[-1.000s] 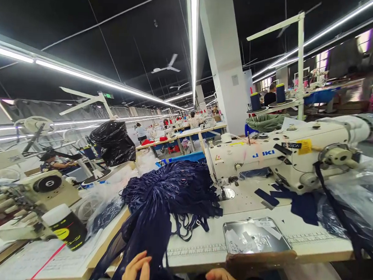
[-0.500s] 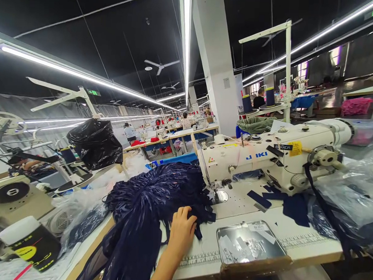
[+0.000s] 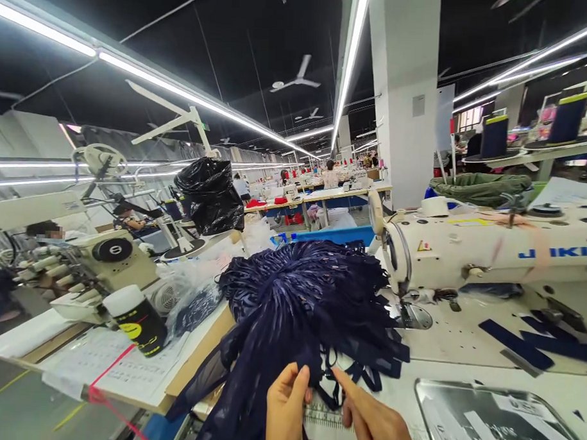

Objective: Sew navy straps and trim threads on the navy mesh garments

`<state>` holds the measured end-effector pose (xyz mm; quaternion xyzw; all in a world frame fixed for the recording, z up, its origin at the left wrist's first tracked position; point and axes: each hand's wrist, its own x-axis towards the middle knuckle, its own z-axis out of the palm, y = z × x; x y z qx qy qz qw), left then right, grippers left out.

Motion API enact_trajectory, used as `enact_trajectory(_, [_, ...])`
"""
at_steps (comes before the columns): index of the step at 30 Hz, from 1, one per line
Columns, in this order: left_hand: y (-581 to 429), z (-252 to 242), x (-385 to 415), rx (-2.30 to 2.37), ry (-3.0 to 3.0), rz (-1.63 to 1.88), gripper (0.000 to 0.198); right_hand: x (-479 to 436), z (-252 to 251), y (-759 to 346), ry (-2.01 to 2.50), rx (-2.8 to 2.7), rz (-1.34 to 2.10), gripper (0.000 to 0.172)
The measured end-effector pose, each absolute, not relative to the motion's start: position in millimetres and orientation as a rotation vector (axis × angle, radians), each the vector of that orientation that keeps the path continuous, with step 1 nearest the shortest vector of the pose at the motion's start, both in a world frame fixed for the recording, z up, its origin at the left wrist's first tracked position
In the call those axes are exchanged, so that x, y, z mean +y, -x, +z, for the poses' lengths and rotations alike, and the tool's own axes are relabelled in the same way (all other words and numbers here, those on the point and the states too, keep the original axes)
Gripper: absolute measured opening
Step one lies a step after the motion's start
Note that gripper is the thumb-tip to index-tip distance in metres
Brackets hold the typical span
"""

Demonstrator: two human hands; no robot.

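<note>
A large bundle of navy straps and sheer fabric [image 3: 291, 284] lies heaped on the sewing table in front of me. My left hand [image 3: 288, 403] is closed at its near edge, thumb and forefinger pinched together on a thin navy strap [image 3: 336, 397]. To its right, my right hand [image 3: 376, 415] meets the same strap with its forefinger extended and the other fingers curled. A small dark fitting shows on the strap between the hands. The right thumb is mostly hidden.
A white sewing machine [image 3: 485, 249] stands at the right, with navy scraps [image 3: 515, 346] on its bed. A metal tray [image 3: 424, 404] of labels sits at the front right. Leftward are a black-and-white can [image 3: 138, 320], a black plastic bag [image 3: 211, 195] and another machine [image 3: 112, 258].
The view has swung right-to-left, so things appear farther right. My left hand has drawn back from the bundle and pinched a strap. My right hand has come into view beside it.
</note>
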<state>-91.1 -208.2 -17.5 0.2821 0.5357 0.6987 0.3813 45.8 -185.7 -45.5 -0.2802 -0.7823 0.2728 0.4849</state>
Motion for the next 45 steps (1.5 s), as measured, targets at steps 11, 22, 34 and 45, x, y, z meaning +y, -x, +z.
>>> enact_trajectory(11, [111,-50,-198,1.401,-0.686,1.835,0.040,-165,-57,-7,0.628,-2.068,0.198,0.040])
enact_trajectory(22, [109,-44,-202,1.432,-0.763,1.858,0.037,-166,-56,-4,0.675,-2.132,0.133,0.039])
enact_trajectory(34, [107,-50,-200,1.467,-0.762,1.832,0.043,-165,-53,-6,0.701,-2.148,0.094,0.039])
enact_trajectory(45, [94,-28,-206,1.598,-0.848,1.808,0.045,-167,-38,-7,0.795,-2.128,-0.142,0.041])
